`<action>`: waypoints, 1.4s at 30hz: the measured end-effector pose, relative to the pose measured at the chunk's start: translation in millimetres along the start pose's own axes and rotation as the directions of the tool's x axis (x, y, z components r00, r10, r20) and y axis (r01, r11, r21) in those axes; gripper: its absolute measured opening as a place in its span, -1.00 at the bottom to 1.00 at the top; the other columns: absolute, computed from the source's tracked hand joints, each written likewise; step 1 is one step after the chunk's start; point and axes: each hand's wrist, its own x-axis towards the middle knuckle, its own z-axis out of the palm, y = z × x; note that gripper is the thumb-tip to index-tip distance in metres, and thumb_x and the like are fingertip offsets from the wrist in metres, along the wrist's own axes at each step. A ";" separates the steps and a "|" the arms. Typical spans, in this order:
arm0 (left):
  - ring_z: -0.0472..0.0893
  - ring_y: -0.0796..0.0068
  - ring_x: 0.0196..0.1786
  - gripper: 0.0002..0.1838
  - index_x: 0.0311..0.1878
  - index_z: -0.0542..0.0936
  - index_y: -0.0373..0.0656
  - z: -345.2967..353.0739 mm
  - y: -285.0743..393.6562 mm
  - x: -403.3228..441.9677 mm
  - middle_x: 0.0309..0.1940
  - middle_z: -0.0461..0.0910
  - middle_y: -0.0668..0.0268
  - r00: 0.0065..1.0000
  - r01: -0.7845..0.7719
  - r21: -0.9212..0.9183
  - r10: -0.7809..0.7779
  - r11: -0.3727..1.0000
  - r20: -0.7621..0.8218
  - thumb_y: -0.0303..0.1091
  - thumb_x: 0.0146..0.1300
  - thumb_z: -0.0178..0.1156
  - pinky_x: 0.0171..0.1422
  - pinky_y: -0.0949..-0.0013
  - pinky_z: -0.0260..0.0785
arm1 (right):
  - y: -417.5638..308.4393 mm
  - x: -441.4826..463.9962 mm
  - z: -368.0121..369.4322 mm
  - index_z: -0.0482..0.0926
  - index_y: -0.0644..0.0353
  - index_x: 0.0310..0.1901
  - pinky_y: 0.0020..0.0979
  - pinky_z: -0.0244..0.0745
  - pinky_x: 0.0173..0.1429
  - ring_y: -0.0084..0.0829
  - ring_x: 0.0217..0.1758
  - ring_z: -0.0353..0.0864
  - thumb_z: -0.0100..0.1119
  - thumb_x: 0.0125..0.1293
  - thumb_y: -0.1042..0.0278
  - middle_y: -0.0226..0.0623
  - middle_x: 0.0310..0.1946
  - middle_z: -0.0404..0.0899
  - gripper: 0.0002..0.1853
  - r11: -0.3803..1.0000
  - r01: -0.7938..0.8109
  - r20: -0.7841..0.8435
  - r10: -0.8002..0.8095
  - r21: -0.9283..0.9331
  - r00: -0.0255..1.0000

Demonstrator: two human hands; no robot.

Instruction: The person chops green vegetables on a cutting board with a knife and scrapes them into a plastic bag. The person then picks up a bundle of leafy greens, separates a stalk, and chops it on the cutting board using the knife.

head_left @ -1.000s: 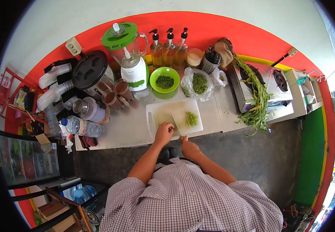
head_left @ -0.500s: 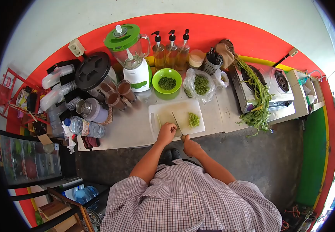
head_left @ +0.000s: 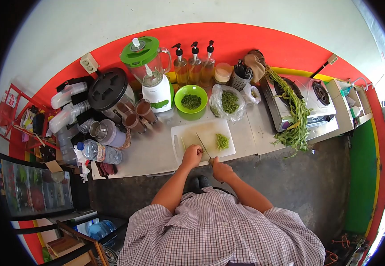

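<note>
A white cutting board (head_left: 179,132) lies at the table's front edge. My right hand (head_left: 222,170) is closed round the handle of a knife (head_left: 203,144), its blade slanting up and left over the board. Just left of the blade, my left hand (head_left: 193,156) rests on the board's front part with curled fingers; whatever they pinch is too small to make out. Chopped greens (head_left: 222,141) form a small pile right of the knife. A thin pale green stalk (head_left: 183,142) lies near the board's left side.
Behind the board stand a green bowl (head_left: 181,110) of chopped leaves, a plastic bag (head_left: 230,102) of greens and a blender (head_left: 157,91). Brown-filled cups (head_left: 133,122) and a water bottle (head_left: 99,152) crowd the left. Long leafy stems (head_left: 300,113) drape over a gas stove (head_left: 324,106) at right.
The whole scene sits slightly lower in the picture, as the head view has tilted. Both hands and the knife keep nearly the same place over the board.
</note>
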 end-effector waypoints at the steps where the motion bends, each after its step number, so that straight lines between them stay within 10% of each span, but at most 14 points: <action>1: 0.68 0.24 -0.31 -0.92 -0.26 0.67 -0.28 -0.6 1.2 0.3 -0.34 0.63 0.10 1.000 0.009 -0.005 -0.009 1.000 0.007 -0.58 0.15 0.33 -0.15 0.27 0.55 | -1.5 -3.2 -7.3 0.09 0.46 0.41 -0.03 0.66 0.15 0.10 0.08 0.75 0.13 0.34 0.39 0.20 -0.03 0.71 -0.31 1.000 0.001 0.029 -0.001 -0.010 1.000; 42: 0.61 0.10 -0.05 -0.93 -0.19 0.65 -0.14 12.8 24.8 -29.8 -0.21 0.57 0.22 0.962 -0.039 0.383 0.139 0.923 -0.236 -0.40 0.31 0.26 -0.05 0.09 0.53 | -4.0 -1.0 7.6 0.15 0.46 0.33 0.02 0.67 0.07 0.10 -0.02 0.78 0.19 0.30 0.46 0.22 -0.11 0.72 -0.36 0.993 0.106 0.013 -0.105 -0.061 0.994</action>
